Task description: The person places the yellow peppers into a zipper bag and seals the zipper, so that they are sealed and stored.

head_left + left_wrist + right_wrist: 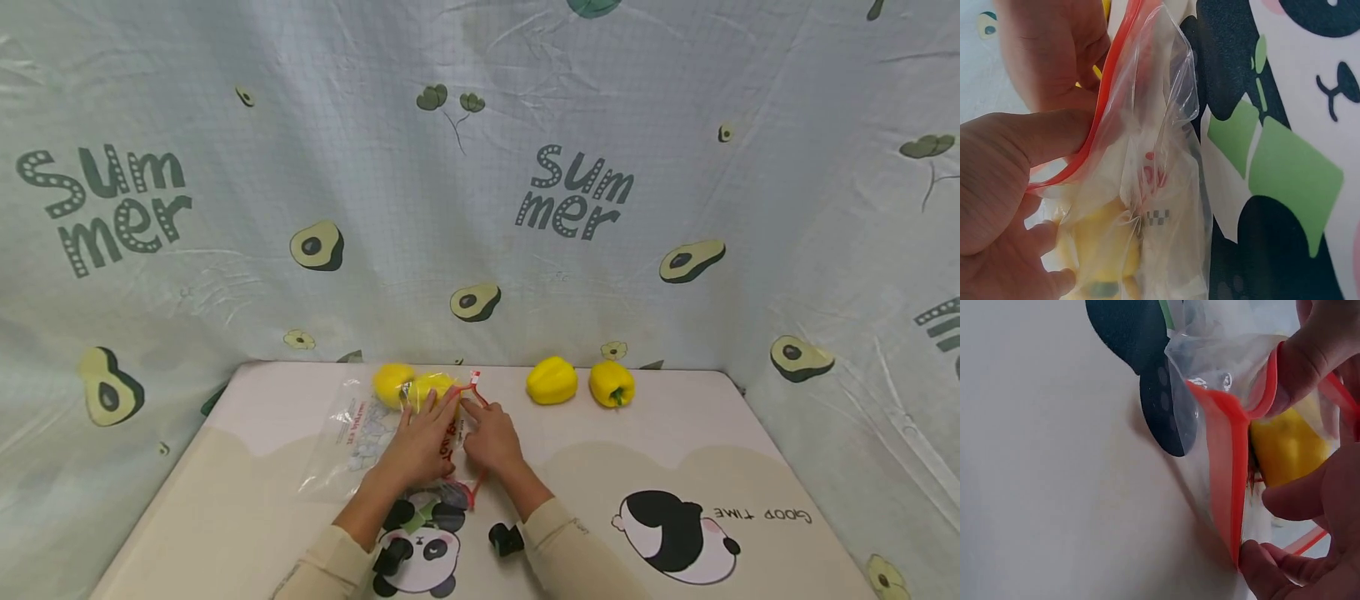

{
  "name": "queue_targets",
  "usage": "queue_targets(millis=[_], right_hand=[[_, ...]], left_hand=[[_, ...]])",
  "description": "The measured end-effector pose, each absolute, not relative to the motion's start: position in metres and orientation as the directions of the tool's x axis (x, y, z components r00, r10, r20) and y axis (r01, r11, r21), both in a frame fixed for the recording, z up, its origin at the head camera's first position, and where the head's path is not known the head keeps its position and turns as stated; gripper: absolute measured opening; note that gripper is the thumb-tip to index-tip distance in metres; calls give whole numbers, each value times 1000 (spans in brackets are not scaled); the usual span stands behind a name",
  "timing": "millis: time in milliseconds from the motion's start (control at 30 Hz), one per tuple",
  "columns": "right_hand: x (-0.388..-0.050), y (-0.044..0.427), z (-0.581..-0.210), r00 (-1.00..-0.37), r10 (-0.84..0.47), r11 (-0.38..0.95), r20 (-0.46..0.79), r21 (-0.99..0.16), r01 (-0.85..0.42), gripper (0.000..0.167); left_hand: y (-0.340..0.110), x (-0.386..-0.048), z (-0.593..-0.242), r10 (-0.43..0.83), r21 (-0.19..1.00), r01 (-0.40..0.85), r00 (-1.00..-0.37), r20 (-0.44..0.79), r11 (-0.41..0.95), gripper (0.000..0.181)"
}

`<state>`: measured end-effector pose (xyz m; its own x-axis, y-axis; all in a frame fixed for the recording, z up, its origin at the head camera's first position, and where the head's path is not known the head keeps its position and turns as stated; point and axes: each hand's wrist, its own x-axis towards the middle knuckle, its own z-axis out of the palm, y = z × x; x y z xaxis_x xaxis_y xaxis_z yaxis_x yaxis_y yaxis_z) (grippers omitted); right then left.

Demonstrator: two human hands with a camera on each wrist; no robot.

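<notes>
A clear plastic zip bag (360, 442) with a red rim (1238, 462) lies left of the table's middle. Yellow bell peppers (393, 383) show through its film. My left hand (423, 442) pinches the rim, its thumb (1054, 137) on one side and its fingers on the other. From the right, my right hand (495, 437) holds the rim's far part with its fingertips (1254, 553), its thumb near the mouth. In the right wrist view the mouth gapes, with a yellow pepper (1288, 447) behind the rim.
Two more yellow bell peppers, one on its side (552, 381) and one with its stem forward (612, 384), lie at the table's back edge, right of the bag. A printed cloth (480, 167) hangs behind the table (585, 517), whose cover bears panda and dog drawings.
</notes>
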<state>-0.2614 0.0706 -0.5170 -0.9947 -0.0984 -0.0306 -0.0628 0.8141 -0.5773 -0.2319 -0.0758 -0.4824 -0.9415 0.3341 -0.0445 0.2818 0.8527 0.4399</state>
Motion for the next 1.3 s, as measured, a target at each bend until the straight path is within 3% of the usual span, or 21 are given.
queue_targets(millis=[233, 400, 567, 800, 1133, 1300], right_hand=[[-259, 71, -514, -980, -183, 846, -74, -520, -118, 67], [-260, 78, -514, -982, -186, 795, 24, -583, -165, 54], [-259, 96, -514, -991, -70, 673, 111, -728, -129, 40], [-259, 119, -507, -986, 91, 537, 142, -841, -72, 37], [-274, 155, -509, -897, 291, 598, 333, -795, -101, 48], [-283, 175, -509, -887, 331, 594, 322, -801, -69, 62]], left_hand=[[-74, -235, -482, 323, 441, 259, -944, -75, 859, 111], [-74, -236, -479, 332, 457, 261, -940, -79, 850, 110], [-74, -237, -481, 347, 457, 276, -934, -79, 846, 111], [-74, -238, -483, 349, 465, 282, -935, -64, 839, 112], [-74, -237, -481, 356, 467, 284, -932, -71, 838, 111], [-73, -237, -480, 352, 468, 279, -933, -76, 839, 111]])
